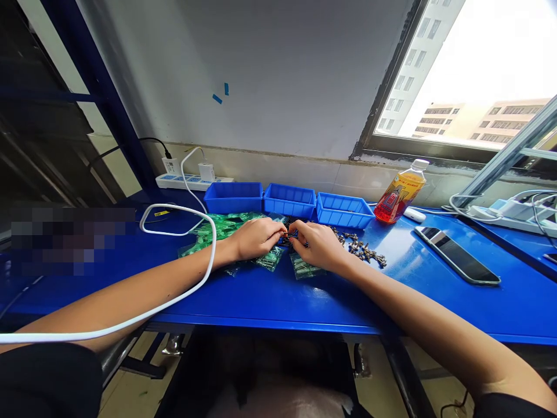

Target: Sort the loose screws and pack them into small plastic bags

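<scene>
Close together over the middle of the blue table, my left hand (pixel 257 237) and my right hand (pixel 318 245) have their fingers bent and pinched. Something small and dark shows at the fingertips, too small to name for sure. A pile of small dark metal screws (pixel 365 253) spreads behind and to the right of my right hand. Green plastic bags (pixel 213 232) lie heaped behind and left of my left hand. A small clear bag of metal parts (pixel 306 268) lies below my right hand, and another filled bag (pixel 268 259) lies under my left fingers.
Three blue bins (pixel 234 198) stand in a row against the wall. To their right are a drink bottle (pixel 399 193) and a phone (pixel 458 255). A white cable (pixel 213 249) loops over my left forearm from a power strip (pixel 191 182).
</scene>
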The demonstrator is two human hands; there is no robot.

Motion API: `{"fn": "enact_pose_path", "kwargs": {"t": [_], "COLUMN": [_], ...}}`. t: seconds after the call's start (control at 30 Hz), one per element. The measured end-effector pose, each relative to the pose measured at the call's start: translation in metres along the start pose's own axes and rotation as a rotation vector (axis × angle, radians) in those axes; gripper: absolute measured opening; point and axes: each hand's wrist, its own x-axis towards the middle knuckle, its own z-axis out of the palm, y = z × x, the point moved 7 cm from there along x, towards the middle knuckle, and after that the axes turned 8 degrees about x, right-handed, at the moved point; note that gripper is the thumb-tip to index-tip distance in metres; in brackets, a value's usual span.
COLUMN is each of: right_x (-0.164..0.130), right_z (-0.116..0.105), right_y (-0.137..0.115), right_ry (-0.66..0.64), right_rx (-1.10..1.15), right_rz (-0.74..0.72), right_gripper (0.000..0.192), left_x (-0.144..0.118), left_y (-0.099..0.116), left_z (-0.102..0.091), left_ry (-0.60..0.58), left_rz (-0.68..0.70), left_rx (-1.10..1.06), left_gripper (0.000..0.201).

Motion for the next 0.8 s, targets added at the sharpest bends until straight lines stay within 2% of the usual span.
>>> {"fn": "enact_pose_path", "kwargs": {"t": [0.13,0.33,0.8], "right_x": [0.001,0.001,-0.001], "right_z": [-0.001,-0.006,-0.011], "right_y": [0.000,0.004,0.008], "right_ry": [-0.001,0.072,0.194], "right_rx": [-0.009,-0.045,-0.081], "right_rz": [0.012,0.070,0.156], "right_gripper": [0.014,0.010,0.016], "left_x": [0.000,0.000,-0.001], "left_y": [0.000,0.001,-0.001], "left_z": [-0.001,-0.003,-0.003], "left_ry": [-0.019,-0.005,0.019], "left_rz": [-0.018,-0.028,-0.028], "left_rx": [-0.009,-0.006,0.005], "left_gripper": [0.027,0.027,0.027]}}
